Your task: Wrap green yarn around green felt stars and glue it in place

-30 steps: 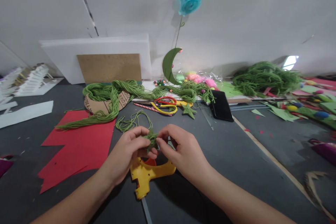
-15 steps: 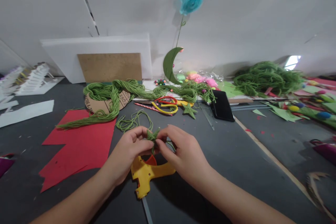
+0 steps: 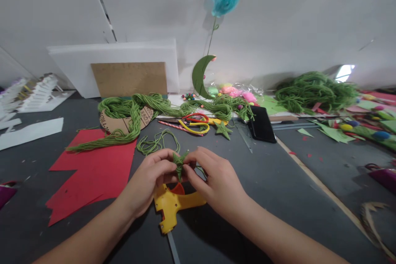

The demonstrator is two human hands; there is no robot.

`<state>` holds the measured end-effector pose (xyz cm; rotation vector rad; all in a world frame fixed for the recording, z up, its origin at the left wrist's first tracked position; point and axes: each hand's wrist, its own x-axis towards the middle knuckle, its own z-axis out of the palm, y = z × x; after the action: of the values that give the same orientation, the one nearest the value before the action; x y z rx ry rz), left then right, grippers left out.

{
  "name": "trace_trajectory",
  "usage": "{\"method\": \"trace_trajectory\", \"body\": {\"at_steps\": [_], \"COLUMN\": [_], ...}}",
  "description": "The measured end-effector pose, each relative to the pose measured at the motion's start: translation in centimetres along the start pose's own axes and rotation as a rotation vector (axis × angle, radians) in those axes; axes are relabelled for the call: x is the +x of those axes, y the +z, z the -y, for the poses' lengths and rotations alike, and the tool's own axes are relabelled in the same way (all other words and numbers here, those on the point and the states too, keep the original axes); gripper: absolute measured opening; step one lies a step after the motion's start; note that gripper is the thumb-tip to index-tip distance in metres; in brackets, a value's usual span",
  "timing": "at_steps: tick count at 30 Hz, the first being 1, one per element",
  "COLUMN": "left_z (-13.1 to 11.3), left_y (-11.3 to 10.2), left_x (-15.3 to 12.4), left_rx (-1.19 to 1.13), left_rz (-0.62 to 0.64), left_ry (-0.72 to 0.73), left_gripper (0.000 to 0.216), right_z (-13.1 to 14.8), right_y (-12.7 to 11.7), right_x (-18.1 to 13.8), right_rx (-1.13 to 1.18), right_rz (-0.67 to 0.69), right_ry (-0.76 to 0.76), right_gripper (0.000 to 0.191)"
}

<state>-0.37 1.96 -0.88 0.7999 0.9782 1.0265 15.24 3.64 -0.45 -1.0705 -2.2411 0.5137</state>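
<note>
A small green yarn-wrapped star (image 3: 180,163) is pinched between both hands above the dark table. My left hand (image 3: 151,177) grips its left side between thumb and fingers. On the other side, my right hand (image 3: 213,173) pinches the star's right edge, and a strand of green yarn shows by its fingers. Just below the hands lies a yellow glue gun (image 3: 168,206) with an orange trigger and a grey glue stick. Loose green yarn (image 3: 157,142) curls on the table beyond my left hand. A second green star (image 3: 222,130) rests farther back.
Red paper (image 3: 95,177) lies at left under a green yarn skein (image 3: 133,123). Scissors (image 3: 194,126), a clear blade-like piece (image 3: 246,138) and a black phone (image 3: 262,126) lie behind the hands. A green crescent moon (image 3: 201,76) with a blue flower (image 3: 225,0) leans against the white panel.
My left thumb has shifted slightly left off the star's middle, so more of the star shows. Both hands otherwise stay in place.
</note>
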Motion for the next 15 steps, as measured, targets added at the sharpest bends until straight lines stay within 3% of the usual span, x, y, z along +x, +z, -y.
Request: {"method": "trace_trajectory", "body": {"at_steps": [15], "left_z": [0.49], "left_y": [-0.09], "left_x": [0.58], "left_rx": [-0.047], "left_rz": [-0.056], "left_ry": [0.005], "left_gripper": [0.004], "right_z": [0.19], "right_y": [0.11], "right_x": [-0.06], "right_rx": [-0.021], "right_rz": [-0.001], "right_ry": [-0.006], "right_gripper": [0.011]}}
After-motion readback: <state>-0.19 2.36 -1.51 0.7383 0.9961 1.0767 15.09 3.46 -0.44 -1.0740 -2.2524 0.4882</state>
